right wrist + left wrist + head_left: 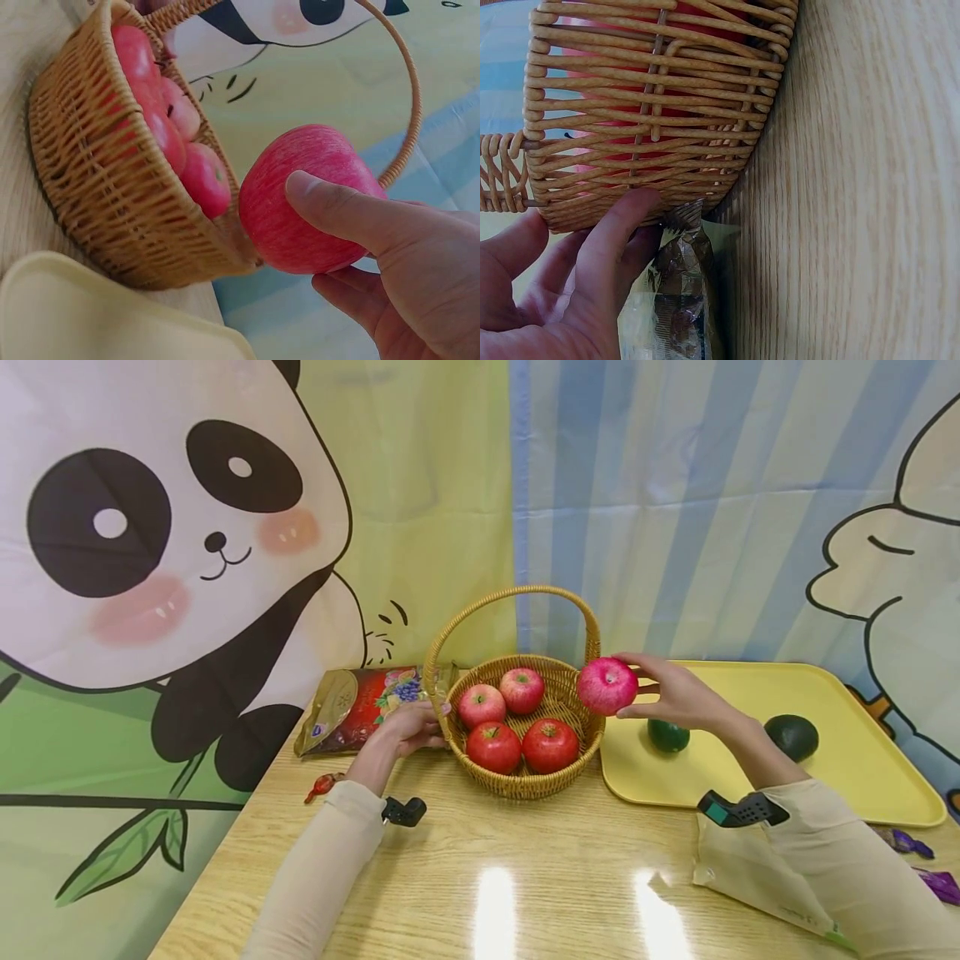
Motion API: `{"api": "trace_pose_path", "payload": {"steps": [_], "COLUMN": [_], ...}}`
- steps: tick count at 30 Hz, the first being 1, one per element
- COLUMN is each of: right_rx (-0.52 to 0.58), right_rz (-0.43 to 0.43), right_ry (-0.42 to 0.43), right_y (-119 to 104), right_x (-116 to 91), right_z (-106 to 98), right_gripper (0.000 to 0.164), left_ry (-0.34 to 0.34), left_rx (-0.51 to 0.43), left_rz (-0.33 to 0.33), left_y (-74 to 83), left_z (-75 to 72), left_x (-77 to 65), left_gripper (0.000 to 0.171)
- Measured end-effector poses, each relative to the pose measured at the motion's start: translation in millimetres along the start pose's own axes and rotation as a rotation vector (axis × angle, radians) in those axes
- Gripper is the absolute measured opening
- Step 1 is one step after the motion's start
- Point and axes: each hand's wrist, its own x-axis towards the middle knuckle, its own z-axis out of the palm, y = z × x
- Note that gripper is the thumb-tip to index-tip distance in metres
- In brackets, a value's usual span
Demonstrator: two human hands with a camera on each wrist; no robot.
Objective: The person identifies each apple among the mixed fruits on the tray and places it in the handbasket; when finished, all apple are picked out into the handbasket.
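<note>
My right hand holds a pink-red apple between thumb and fingers, level with the right rim of a wicker basket and just beside its tall handle. At the basket's left side, my left hand grips the rim by the handle's foot, thumb on top and fingers against the woven outer wall. Two pinkish apples lie at the back inside the basket. In front of them sit two deeper red round fruits. The right wrist view shows the held apple apart from the other fruit.
A yellow tray stands right of the basket, bearing a green fruit and a dark avocado-like one. A shiny printed bag lies behind my left hand, a red-wrapped candy nearby. Under my right forearm is a pale packet.
</note>
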Motion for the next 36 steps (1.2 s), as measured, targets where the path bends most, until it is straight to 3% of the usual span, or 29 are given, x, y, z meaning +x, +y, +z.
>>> {"api": "trace_pose_path", "payload": {"steps": [12, 25, 36], "right_rx": [0.006, -0.181, -0.287], "right_rz": [-0.056, -0.066, -0.01], "right_ry": [-0.043, -0.014, 0.0], "right_y": [-13.8, -16.3, -20.1], "right_x": [26.0, 39.0, 45.9], "right_z": [26.7, 42.2, 55.8], "right_gripper": [0.081, 0.082, 0.082], "left_ry": [-0.011, -0.005, -0.002], "left_rx": [-0.009, -0.008, -0.004], "left_rz": [-0.01, -0.008, -0.006], "left_y": [-2.6, -1.8, -3.7], "left_z": [-1.6, 0.4, -2.1], "left_x": [3.0, 3.1, 4.1], "left_gripper": [0.034, 0.04, 0.039]}}
